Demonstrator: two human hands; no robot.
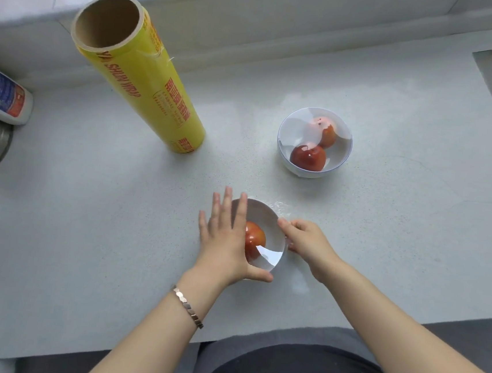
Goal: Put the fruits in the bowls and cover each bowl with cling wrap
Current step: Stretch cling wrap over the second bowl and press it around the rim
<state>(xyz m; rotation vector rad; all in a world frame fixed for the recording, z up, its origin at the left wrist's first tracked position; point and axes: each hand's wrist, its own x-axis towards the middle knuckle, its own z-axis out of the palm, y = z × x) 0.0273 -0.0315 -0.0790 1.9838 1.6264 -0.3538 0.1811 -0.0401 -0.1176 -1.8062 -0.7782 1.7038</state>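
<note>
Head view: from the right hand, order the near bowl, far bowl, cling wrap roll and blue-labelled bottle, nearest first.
1. Near bowl, touching the right hand, just to its left.
2. Far bowl, straight beyond the hand.
3. Cling wrap roll, standing at the back left.
4. Blue-labelled bottle, at the picture's far left edge.
</note>
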